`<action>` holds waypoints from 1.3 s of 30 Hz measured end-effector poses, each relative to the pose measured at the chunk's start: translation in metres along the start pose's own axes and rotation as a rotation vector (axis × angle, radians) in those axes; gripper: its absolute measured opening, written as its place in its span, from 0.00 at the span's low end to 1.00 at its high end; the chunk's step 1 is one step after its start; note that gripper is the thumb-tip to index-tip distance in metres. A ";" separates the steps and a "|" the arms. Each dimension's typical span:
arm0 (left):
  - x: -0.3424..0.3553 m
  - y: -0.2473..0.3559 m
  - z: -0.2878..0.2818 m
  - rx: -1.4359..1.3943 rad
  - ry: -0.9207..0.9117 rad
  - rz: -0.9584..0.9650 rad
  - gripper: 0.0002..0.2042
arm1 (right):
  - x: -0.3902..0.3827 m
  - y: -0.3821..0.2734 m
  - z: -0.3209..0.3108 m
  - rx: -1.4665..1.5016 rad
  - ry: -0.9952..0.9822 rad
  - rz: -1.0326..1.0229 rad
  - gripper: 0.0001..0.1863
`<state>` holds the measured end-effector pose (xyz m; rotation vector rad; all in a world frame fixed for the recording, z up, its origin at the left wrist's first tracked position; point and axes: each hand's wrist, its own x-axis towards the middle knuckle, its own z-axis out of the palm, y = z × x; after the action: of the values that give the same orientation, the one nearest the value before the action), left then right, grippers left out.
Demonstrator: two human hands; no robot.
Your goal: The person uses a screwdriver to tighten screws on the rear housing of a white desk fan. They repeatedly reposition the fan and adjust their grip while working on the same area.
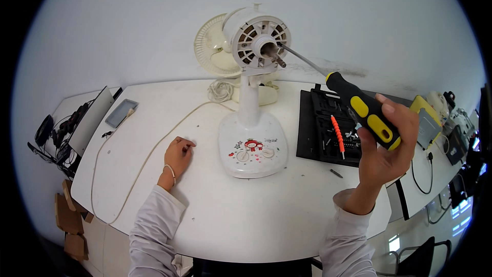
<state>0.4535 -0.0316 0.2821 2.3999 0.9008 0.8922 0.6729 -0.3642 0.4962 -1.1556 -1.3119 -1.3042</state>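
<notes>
My right hand (387,146) grips a black and yellow screwdriver (353,92) by its handle. Its long shaft reaches to the face of a white fan motor housing (259,43), beside the central shaft; whether the tip sits in a screw is too small to tell. The housing stands on the post of a white table fan (252,149), whose base has red cartoon prints and two knobs. Left of that base, my left hand (179,155) rests on the table with its fingers curled in and nothing visible in them.
A black tool case (320,123) lies open at the right, with an orange-red flexible bit extension (337,136) on it. A loose bit (336,173) lies in front. Behind the fan are a cream fan part (212,46) and a coiled cord (220,91). A grey device (121,113) lies at the left.
</notes>
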 end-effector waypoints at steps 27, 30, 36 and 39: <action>0.020 0.063 -0.022 -0.276 0.017 0.066 0.14 | 0.007 0.001 -0.004 0.146 -0.186 0.048 0.27; 0.041 0.092 -0.008 -0.457 -0.052 0.103 0.24 | 0.008 0.004 -0.005 0.201 -0.217 0.023 0.26; 0.106 0.155 0.045 -0.672 -0.016 0.136 0.39 | 0.002 0.004 0.000 0.241 -0.143 0.055 0.25; 0.126 0.168 0.065 -0.695 0.116 0.257 0.36 | 0.002 0.006 -0.001 0.158 -0.203 0.002 0.25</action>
<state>0.6431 -0.0717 0.3858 1.8809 0.2399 1.2078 0.6787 -0.3649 0.4994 -1.2007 -1.5315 -1.0822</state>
